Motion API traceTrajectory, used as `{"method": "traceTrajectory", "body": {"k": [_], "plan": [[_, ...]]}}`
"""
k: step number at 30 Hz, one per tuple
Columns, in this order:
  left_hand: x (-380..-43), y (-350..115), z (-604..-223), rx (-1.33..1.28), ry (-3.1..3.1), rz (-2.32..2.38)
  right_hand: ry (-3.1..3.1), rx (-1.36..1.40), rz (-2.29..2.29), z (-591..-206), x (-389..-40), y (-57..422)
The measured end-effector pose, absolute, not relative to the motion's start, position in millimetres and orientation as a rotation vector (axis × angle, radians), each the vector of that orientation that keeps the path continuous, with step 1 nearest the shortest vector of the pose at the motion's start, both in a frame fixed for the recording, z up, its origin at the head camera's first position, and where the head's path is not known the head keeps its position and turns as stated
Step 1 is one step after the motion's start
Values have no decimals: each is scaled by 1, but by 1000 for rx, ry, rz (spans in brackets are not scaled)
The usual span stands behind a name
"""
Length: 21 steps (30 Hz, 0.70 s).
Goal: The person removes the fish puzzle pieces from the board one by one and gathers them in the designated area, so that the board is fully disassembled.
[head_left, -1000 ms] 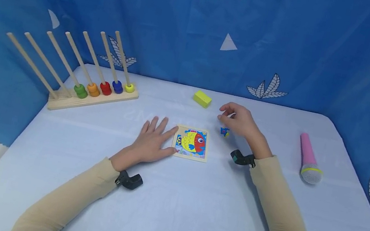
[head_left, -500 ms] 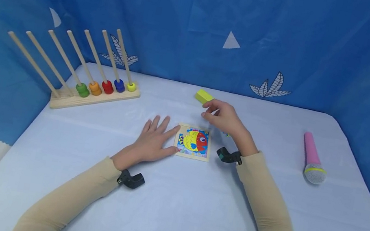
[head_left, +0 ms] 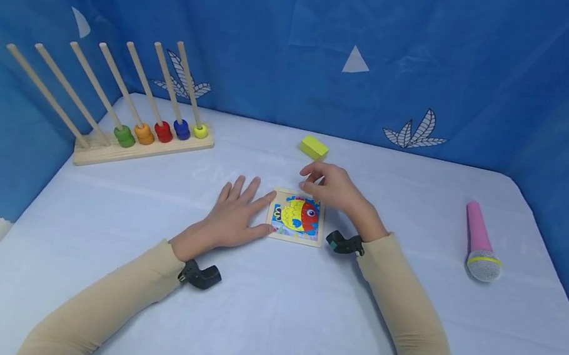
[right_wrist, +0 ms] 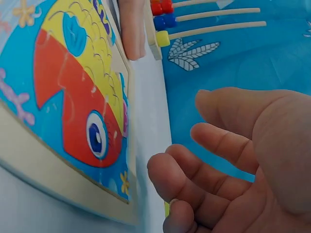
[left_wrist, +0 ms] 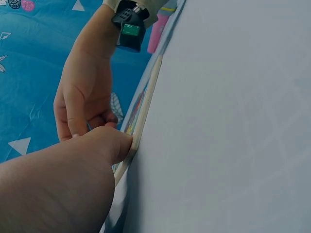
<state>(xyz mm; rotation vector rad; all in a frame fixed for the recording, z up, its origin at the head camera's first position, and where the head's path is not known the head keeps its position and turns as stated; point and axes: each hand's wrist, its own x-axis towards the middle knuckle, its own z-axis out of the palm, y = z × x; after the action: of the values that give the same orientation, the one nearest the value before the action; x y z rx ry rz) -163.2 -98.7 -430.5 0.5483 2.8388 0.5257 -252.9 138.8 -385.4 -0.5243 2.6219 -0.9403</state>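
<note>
A square wooden jigsaw puzzle [head_left: 297, 218] with a yellow and red fish lies mid-table. Near its upper left corner shows a patch of bare wood. My left hand [head_left: 233, 217] lies flat with fingers spread, its thumb and forefinger at the puzzle's left edge. In the left wrist view the thumb of the left hand [left_wrist: 73, 170] presses against the frame's rim. My right hand [head_left: 336, 188] hovers over the puzzle's upper right corner. The right wrist view shows the fingers of the right hand [right_wrist: 233, 170] loosely bent, thumb apart from them, nothing between.
Behind the right hand lies a yellow-green block [head_left: 314, 148]. A wooden bead rack [head_left: 143, 152] with upright rods and coloured beads stands at back left. On the right lies a pink toy microphone [head_left: 480, 244]. A blue curtain [head_left: 287, 32] hangs behind the table.
My right hand has moved left, from over a small blue puzzle piece to beside the fish puzzle's top right corner. That piece is now out of sight. The left hand stays put.
</note>
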Motion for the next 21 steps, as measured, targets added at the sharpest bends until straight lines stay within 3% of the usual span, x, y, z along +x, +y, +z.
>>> {"method": "traceTrajectory", "body": {"k": [21], "plan": [[-161,-97,-426,548,2837,537,2586,-636,-732,-387,-246,133]]}}
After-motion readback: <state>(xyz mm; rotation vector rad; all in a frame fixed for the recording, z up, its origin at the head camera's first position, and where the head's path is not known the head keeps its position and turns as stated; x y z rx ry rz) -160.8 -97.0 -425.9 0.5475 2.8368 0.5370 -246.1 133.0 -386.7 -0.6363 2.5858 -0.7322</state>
